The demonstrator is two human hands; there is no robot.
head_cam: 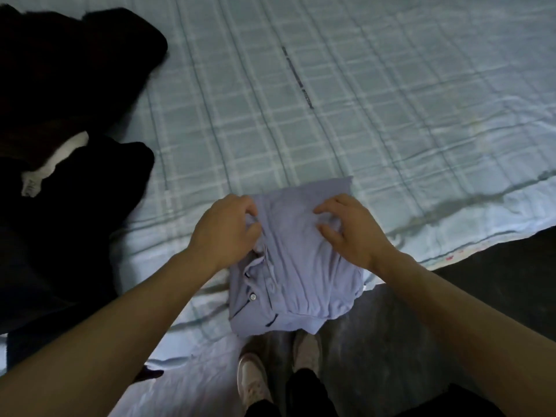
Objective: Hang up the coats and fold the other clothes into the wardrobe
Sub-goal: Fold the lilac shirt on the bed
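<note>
- While you stand at the edge of the bed [346,100], your left hand [224,230] pinches the left edge of the folded lilac polo shirt [301,266], its fingers curled into the cloth near the collar side.
- Your right hand [350,228] rests on top of the shirt, its fingers bent like claws with the tips pressing the fabric; whether it truly grips a fold, you cannot tell from this view.
- That polo shirt lies folded into a compact bundle at the near edge of the bed, its lower part hanging just past the edge above your shoes [252,377].
- Its placket faces up on the left side, with a white button [252,295] and dark trim showing.
- A checked pale blue sheet [240,130] covers the bed, with wrinkles running along the near right edge.
- To your left a heap of dark clothes [66,94] lies on the bed, well apart from the shirt.
- Among that heap a strip of white fabric [64,158] shows, with a small label at its lower end too blurred to read.
- Below the bed's edge on the right you see dark floor [421,311].
</note>
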